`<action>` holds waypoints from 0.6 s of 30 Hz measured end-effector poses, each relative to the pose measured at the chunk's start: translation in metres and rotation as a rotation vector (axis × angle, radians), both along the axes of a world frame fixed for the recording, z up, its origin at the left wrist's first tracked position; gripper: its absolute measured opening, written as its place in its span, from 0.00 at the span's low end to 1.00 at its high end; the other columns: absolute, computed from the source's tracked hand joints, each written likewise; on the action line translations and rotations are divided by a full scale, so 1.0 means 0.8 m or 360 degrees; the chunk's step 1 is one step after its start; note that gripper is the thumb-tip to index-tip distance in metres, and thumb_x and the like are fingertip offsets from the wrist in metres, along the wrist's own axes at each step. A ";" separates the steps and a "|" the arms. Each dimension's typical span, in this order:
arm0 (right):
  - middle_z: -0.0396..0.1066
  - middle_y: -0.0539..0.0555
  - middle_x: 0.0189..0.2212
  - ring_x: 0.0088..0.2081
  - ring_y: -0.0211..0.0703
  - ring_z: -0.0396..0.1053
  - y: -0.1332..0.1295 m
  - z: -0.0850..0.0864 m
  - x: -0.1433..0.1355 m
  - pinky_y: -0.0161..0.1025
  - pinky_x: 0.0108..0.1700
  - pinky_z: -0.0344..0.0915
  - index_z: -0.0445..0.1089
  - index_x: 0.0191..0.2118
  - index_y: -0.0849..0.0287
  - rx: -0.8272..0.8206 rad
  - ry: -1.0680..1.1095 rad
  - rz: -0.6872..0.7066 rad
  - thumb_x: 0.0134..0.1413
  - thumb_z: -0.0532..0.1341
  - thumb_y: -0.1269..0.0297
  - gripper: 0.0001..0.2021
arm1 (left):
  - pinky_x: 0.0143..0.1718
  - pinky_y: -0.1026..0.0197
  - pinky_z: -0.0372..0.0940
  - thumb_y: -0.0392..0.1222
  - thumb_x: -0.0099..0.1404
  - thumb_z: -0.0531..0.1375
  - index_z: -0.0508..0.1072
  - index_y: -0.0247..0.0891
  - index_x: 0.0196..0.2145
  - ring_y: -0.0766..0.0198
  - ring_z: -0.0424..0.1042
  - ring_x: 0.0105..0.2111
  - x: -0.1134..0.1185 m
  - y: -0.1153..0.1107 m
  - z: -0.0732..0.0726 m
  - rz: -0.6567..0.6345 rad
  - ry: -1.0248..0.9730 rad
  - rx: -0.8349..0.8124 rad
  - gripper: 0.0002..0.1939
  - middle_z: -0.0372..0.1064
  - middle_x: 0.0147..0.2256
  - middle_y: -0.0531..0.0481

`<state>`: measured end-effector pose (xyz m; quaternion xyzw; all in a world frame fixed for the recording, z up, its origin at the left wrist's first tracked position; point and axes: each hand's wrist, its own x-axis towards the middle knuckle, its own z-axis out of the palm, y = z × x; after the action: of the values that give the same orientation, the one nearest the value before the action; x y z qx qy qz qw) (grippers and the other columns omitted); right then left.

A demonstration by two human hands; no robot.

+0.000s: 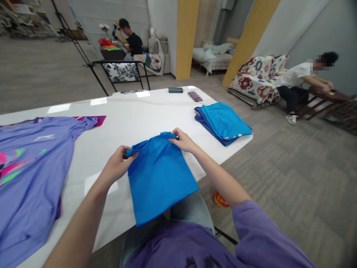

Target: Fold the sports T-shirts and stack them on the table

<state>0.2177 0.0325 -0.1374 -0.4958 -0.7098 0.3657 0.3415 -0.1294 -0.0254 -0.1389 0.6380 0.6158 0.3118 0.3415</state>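
One lavender shirt (47,167) lies spread on the white table (119,124) at your far left, magenta-patterned cloth showing from under its edges. Next, your left hand (118,163) pinches a top corner of the blue garment (161,175), thumb above, fingers curled behind. That garment is right in front of you, its lower edge overhanging the table's near rim. Beyond it sits a dark case (175,90). Your right hand (183,141) grips the garment's other top corner. Farther right, a folded blue cloth (224,119) rests on navy cloth (213,134) near the table's corner.
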 end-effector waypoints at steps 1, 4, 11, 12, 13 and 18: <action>0.73 0.47 0.43 0.44 0.44 0.72 -0.016 0.008 0.013 0.41 0.49 0.71 0.63 0.46 0.50 0.0028 0.0123 -0.0027 0.65 0.66 0.52 0.14 | 0.38 0.56 0.72 0.66 0.67 0.68 0.71 0.43 0.48 0.52 0.79 0.41 0.012 -0.010 0.014 -0.0019 -0.0118 0.0034 0.26 0.79 0.40 0.48; 0.71 0.48 0.43 0.44 0.45 0.71 -0.076 0.044 0.067 0.41 0.46 0.71 0.62 0.47 0.49 0.0109 0.0366 -0.0097 0.67 0.67 0.45 0.18 | 0.31 0.58 0.72 0.64 0.68 0.71 0.71 0.45 0.47 0.56 0.77 0.36 0.062 -0.043 0.075 -0.0154 -0.0298 0.0182 0.25 0.77 0.37 0.52; 0.74 0.51 0.45 0.47 0.47 0.75 -0.164 0.147 0.266 0.42 0.45 0.76 0.68 0.53 0.47 0.0569 0.0319 -0.0688 0.66 0.71 0.38 0.23 | 0.26 0.63 0.69 0.56 0.74 0.70 0.71 0.44 0.46 0.66 0.71 0.28 0.244 -0.027 0.202 -0.0749 -0.0554 0.0518 0.17 0.70 0.34 0.55; 0.75 0.51 0.45 0.47 0.47 0.76 -0.153 0.162 0.298 0.43 0.46 0.77 0.69 0.53 0.47 0.0636 0.0256 -0.0762 0.65 0.72 0.37 0.24 | 0.28 0.64 0.70 0.56 0.74 0.70 0.70 0.44 0.47 0.66 0.72 0.30 0.275 -0.004 0.209 -0.0787 -0.0611 0.0534 0.17 0.71 0.35 0.55; 0.76 0.51 0.46 0.48 0.47 0.77 -0.133 0.176 0.330 0.44 0.48 0.78 0.69 0.55 0.47 0.0691 0.0194 -0.0803 0.64 0.72 0.37 0.26 | 0.30 0.63 0.72 0.57 0.74 0.69 0.70 0.43 0.48 0.65 0.75 0.32 0.307 0.025 0.212 -0.0820 -0.0668 0.0538 0.18 0.71 0.37 0.54; 0.80 0.53 0.51 0.56 0.56 0.78 0.061 0.202 0.477 0.56 0.61 0.79 0.69 0.63 0.48 0.0755 -0.0095 -0.0715 0.61 0.75 0.37 0.34 | 0.38 0.56 0.79 0.57 0.74 0.68 0.68 0.44 0.54 0.55 0.81 0.43 0.467 0.220 0.173 -0.0830 -0.0867 0.0454 0.21 0.74 0.44 0.49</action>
<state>0.5991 0.0811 0.0240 -0.5571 -0.6577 0.0908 0.4988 0.2445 0.1503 -0.0007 0.7079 0.2705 0.4548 0.4679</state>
